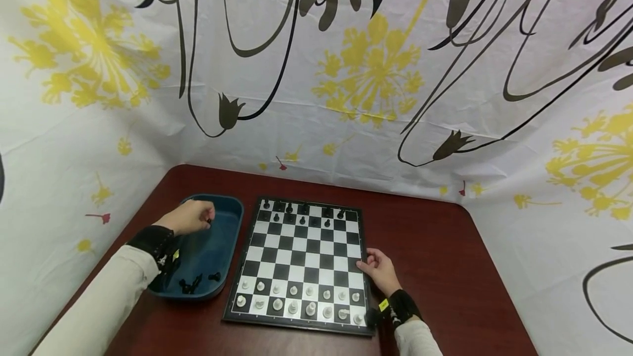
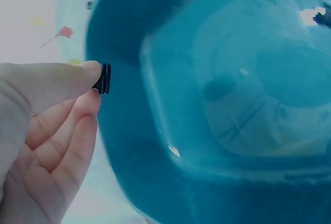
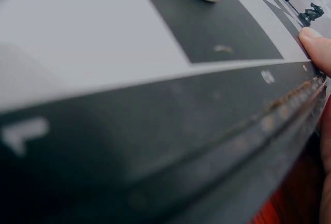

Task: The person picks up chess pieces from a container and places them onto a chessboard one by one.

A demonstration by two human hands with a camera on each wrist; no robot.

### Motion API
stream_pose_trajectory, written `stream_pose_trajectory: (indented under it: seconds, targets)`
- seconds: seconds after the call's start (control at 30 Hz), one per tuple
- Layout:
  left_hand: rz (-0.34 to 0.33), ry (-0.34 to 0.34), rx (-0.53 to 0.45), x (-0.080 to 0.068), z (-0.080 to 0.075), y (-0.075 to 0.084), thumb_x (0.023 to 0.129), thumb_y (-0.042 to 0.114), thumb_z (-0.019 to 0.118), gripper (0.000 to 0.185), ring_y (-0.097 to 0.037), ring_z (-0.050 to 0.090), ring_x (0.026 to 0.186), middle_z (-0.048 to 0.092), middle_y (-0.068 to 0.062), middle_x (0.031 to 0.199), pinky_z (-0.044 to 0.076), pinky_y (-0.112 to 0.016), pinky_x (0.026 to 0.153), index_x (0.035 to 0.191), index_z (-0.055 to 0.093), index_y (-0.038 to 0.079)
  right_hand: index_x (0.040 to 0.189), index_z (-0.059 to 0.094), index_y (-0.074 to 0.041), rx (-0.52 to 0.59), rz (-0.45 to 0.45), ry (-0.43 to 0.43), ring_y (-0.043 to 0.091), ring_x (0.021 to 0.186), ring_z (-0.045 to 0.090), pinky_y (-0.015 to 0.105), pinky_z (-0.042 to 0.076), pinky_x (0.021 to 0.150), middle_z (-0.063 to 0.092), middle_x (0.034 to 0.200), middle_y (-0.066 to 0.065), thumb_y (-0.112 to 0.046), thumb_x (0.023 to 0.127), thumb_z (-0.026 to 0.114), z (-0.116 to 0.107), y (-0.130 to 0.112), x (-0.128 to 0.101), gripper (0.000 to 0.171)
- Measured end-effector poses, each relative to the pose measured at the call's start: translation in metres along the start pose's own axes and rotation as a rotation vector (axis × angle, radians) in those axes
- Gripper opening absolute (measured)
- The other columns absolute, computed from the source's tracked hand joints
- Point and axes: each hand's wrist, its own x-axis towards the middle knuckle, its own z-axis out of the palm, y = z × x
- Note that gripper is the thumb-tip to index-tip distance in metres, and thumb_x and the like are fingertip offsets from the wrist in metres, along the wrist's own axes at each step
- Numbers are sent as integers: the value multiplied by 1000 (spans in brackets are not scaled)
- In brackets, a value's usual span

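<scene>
My left hand [image 1: 189,218] is over the far part of a blue plastic tub [image 1: 215,246]. In the left wrist view, its thumb and fingertips pinch a small black chess piece [image 2: 105,79] by the tub's wall; most of the piece is hidden. My right hand [image 1: 383,272] grips the right edge of a chessboard [image 1: 298,258], thumb on top and the other fingers down along the side. White chess pieces [image 1: 310,309] fill the board's two near rows. Several black chess pieces [image 1: 303,220] stand in the two far rows, with gaps between them.
Several loose black pieces [image 1: 190,285] lie in the tub's near end. Tub and board sit side by side on a dark red-brown table [image 1: 435,257]. A white sheet with printed flowers [image 1: 277,147] hangs around the table's back and sides.
</scene>
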Motion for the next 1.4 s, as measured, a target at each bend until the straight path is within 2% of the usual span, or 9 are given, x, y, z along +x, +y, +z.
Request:
stream_pose_trajectory:
  seconds: [0.13,0.4,0.57,0.7,0.87,1.0,1.13,1.4]
  targets:
    - [0,16,-13,16,-5,6,76,-5,63,15,-18,57,75,59,-5,82,49,-37,66,88,57,2,113,55,3,10,6,9,10,66,45,19,38,57,50,82,6,-10,73,73,-2,0,0,45]
    - [25,26,-28,34,-15,20,78,-5,61,13,-26,62,80,62,-14,90,51,-39,69,91,61,-1,112,55,3,29,6,16,9,65,45,19,38,57,50,81,6,-9,73,74,-4,4,-1,45]
    - [48,23,-42,48,-10,25,79,-4,60,13,-24,62,81,63,-14,91,51,-37,69,92,62,-1,112,55,4,26,-9,18,10,65,46,19,39,57,50,81,7,-9,73,74,-2,3,-1,45]
    - [44,8,-24,63,-2,34,80,-4,59,13,-20,60,79,63,-11,89,50,-34,66,91,62,2,111,55,3,32,-7,17,10,65,46,19,39,57,50,81,6,-10,72,74,0,1,-1,45]
    - [39,-20,14,87,8,58,80,-2,61,13,-19,60,80,63,-8,90,50,-32,65,90,63,6,111,56,3,34,8,17,11,65,46,20,40,57,51,81,6,-9,71,74,0,1,0,45]
    - [81,-17,48,111,17,82,79,-1,63,13,-19,60,81,63,-6,89,50,-32,69,88,64,8,112,56,3,8,3,23,12,66,47,21,40,58,51,81,6,-10,72,74,0,0,1,46]
    - [134,-42,87,134,26,107,79,0,63,12,-17,59,81,63,-4,88,49,-31,69,89,65,7,112,56,2,-3,3,19,13,66,47,22,40,58,51,79,5,-11,71,75,0,0,1,46]
    - [229,-113,113,167,52,149,77,-3,63,14,-11,55,74,62,2,83,46,-27,67,84,66,9,111,56,2,10,5,14,12,65,47,21,39,57,50,78,5,-11,71,75,-2,4,3,46]
